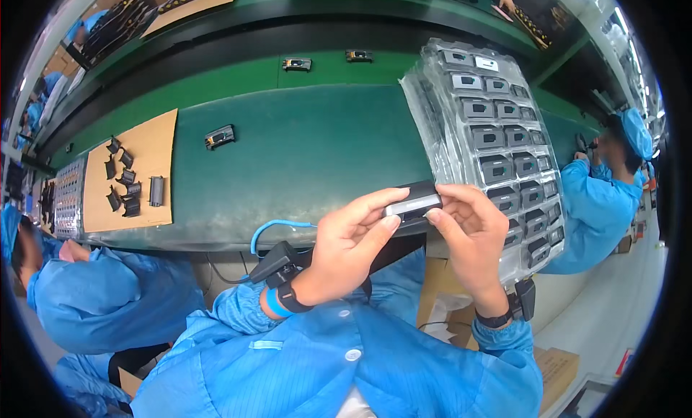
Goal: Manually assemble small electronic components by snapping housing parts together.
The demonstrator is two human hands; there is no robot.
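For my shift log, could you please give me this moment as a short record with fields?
Setting: green conveyor bench
Left hand: grips small black part at its left end
Right hand: fingers on the part's right end
Right of hands: clear plastic tray stack of black parts
Left on bench: cardboard sheet with loose black pieces
On belt: black unit
Others: co-worker in blue at right

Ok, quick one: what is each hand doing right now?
Left hand: closed on the small black part, gripping its left end.
Right hand: closed on the same part's right end.
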